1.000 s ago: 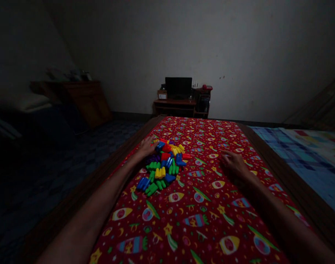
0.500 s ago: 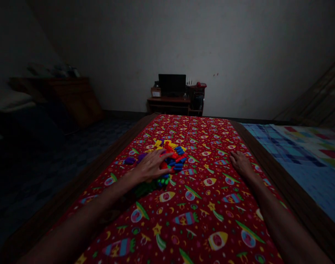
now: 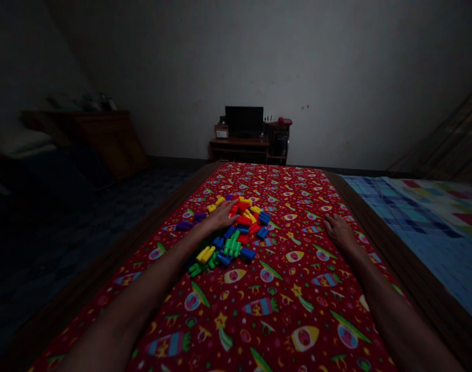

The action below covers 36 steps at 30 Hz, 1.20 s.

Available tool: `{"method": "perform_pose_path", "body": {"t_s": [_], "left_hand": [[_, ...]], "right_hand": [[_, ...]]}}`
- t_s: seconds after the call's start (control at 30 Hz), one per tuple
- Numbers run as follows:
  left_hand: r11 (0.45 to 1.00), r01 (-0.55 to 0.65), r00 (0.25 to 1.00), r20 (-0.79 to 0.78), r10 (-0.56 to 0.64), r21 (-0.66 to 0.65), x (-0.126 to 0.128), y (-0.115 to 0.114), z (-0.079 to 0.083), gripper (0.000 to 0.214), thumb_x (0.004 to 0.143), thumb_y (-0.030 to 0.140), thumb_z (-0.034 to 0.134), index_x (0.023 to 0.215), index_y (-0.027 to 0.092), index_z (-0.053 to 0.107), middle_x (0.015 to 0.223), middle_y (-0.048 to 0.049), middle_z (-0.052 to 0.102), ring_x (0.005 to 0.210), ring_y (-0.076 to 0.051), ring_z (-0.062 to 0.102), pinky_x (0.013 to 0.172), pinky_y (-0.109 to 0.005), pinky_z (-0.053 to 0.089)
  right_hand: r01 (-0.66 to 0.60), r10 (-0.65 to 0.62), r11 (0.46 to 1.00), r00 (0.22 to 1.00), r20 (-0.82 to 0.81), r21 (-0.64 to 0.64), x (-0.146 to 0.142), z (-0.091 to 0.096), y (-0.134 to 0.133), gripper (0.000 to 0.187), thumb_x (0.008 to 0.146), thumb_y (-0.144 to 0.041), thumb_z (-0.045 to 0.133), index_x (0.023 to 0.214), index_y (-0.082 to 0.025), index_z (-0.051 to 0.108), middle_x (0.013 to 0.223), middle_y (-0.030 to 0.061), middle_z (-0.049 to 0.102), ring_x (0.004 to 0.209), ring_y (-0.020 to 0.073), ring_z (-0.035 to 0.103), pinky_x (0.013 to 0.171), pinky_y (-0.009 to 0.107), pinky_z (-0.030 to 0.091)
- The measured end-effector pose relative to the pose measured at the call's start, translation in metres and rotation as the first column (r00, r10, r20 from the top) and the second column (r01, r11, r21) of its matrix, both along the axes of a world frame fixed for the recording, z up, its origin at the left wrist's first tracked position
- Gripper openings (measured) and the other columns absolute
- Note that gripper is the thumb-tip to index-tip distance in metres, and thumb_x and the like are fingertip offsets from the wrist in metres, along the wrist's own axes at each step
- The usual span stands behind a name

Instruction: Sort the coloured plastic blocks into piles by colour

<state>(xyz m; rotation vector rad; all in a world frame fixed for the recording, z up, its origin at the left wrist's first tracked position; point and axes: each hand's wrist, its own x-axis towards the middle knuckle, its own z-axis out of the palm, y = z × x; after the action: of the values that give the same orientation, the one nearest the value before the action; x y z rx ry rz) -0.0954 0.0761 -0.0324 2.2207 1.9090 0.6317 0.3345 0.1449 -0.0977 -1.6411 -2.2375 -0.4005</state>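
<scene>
Plastic toy blocks in red, yellow, blue, green and purple lie in a loose pile left of the middle of the patterned red cloth (image 3: pixel 274 315). My left hand (image 3: pixel 220 216) is over the upper part of the pile, thumb and fingers apart, touching red blocks (image 3: pixel 242 205). Part of the pile is hidden beneath it. Nearer to me are a green block (image 3: pixel 232 244), a yellow block (image 3: pixel 206 254) and several blue ones. Purple blocks (image 3: pixel 184 226) lie at the left edge. My right hand (image 3: pixel 340 231) rests on the cloth at the right with nothing in it, fingers loosely stretched.
The cloth covers a long table with a brown border (image 3: pixel 410 274). Bedding in blue checks (image 3: pixel 391 206) lies to the right. A desk with a monitor (image 3: pixel 244 121) stands at the far wall, and a wooden cabinet (image 3: pixel 107 139) is at the left.
My left hand has moved forward over the pile. Blocks have spread, with green, yellow and blue ones now showing nearer to me. My right hand stays where it was.
</scene>
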Motion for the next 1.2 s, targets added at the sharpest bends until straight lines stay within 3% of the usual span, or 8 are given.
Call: {"method": "perform_pose_path", "body": {"t_s": [0.17, 0.27, 0.4, 0.5, 0.67, 0.83, 0.97, 1.2], "left_hand": [[0.976, 0.161, 0.985, -0.033, -0.168, -0.143, 0.03, 0.011, 0.012, 0.058, 0.084, 0.043, 0.056, 0.137, 0.019, 0.047, 0.131, -0.0089, 0.059, 0.117, -0.025, 0.057, 0.099, -0.033, 0.044], [0.928, 0.356, 0.922, -0.122, -0.368, -0.11, 0.046, -0.016, 0.018, 0.051, 0.088, 0.042, 0.053, 0.136, 0.023, 0.049, 0.127, -0.008, 0.061, 0.112, -0.024, 0.058, 0.096, -0.034, 0.045], [0.891, 0.454, 0.861, -0.251, -0.442, -0.012, 0.046, -0.069, 0.025, 0.038, 0.091, 0.035, 0.052, 0.128, 0.027, 0.056, 0.127, -0.0081, 0.059, 0.116, -0.024, 0.054, 0.1, -0.04, 0.041], [0.906, 0.422, 0.875, -0.271, -0.402, 0.017, 0.022, -0.105, 0.023, 0.038, 0.094, 0.034, 0.046, 0.132, 0.031, 0.052, 0.133, -0.0064, 0.056, 0.124, -0.024, 0.049, 0.11, -0.048, 0.029], [0.986, 0.169, 0.944, -0.287, -0.164, -0.008, -0.033, -0.152, -0.003, 0.061, 0.087, 0.059, 0.048, 0.143, 0.038, 0.036, 0.151, -0.0063, 0.037, 0.14, -0.038, 0.024, 0.108, -0.068, 0.015], [0.998, 0.069, 0.974, -0.218, -0.064, 0.014, -0.036, -0.187, -0.037, 0.097, 0.071, 0.067, 0.063, 0.15, 0.037, 0.015, 0.16, -0.0105, 0.006, 0.143, -0.046, 0.006, 0.105, -0.069, 0.022], [0.997, 0.056, 0.981, -0.186, -0.046, 0.048, -0.018, -0.17, -0.047, 0.088, 0.073, 0.06, 0.066, 0.148, 0.037, 0.025, 0.161, -0.0087, 0.003, 0.143, -0.045, 0.004, 0.106, -0.069, 0.02], [0.993, -0.089, 0.996, 0.018, 0.088, 0.081, -0.025, -0.061, -0.029, 0.07, 0.086, 0.058, 0.05, 0.147, 0.027, 0.031, 0.157, -0.0133, 0.02, 0.143, -0.038, 0.02, 0.109, -0.06, 0.025]], "right_hand": [[-0.009, 0.009, 1.0, 1.0, -0.003, 0.013, 0.001, -0.001, 0.001, 0.041, 0.096, -0.028, 0.035, 0.115, -0.007, 0.064, 0.107, 0.0191, 0.064, 0.098, 0.0265, 0.059, 0.089, 0.036, 0.044], [-0.023, 0.023, 0.999, 1.0, -0.003, 0.034, 0.003, -0.003, 0.003, 0.04, 0.096, -0.028, 0.035, 0.114, -0.007, 0.065, 0.107, 0.019, 0.064, 0.098, 0.0266, 0.059, 0.089, 0.036, 0.044], [-0.032, 0.033, 0.998, 0.999, -0.011, 0.053, 0.005, -0.006, 0.004, 0.039, 0.096, -0.028, 0.036, 0.114, -0.009, 0.065, 0.106, 0.0183, 0.065, 0.099, 0.0266, 0.059, 0.088, 0.037, 0.045], [-0.035, 0.037, 0.997, 0.999, -0.031, 0.071, 0.006, -0.009, 0.005, 0.037, 0.095, -0.028, 0.037, 0.113, -0.011, 0.065, 0.106, 0.0176, 0.065, 0.099, 0.0267, 0.059, 0.088, 0.038, 0.045], [-0.047, 0.049, 0.996, 0.998, -0.025, 0.082, 0.006, -0.01, 0.006, 0.038, 0.095, -0.028, 0.036, 0.112, -0.011, 0.065, 0.105, 0.0181, 0.065, 0.098, 0.0267, 0.059, 0.088, 0.039, 0.044], [-0.051, 0.052, 0.996, 0.999, -0.009, 0.068, 0.006, -0.008, 0.005, 0.04, 0.096, -0.029, 0.034, 0.11, -0.008, 0.065, 0.101, 0.0182, 0.065, 0.094, 0.0265, 0.059, 0.086, 0.036, 0.045], [-0.048, 0.049, 0.996, 0.999, -0.007, 0.074, 0.007, -0.007, 0.005, 0.039, 0.095, -0.03, 0.035, 0.11, -0.009, 0.065, 0.102, 0.0176, 0.064, 0.093, 0.026, 0.059, 0.084, 0.036, 0.045], [-0.073, 0.073, 0.993, 0.997, 0.005, 0.096, 0.008, -0.01, 0.006, 0.039, 0.095, -0.028, 0.034, 0.107, -0.009, 0.066, 0.097, 0.017, 0.064, 0.091, 0.0258, 0.059, 0.084, 0.036, 0.045]]}}
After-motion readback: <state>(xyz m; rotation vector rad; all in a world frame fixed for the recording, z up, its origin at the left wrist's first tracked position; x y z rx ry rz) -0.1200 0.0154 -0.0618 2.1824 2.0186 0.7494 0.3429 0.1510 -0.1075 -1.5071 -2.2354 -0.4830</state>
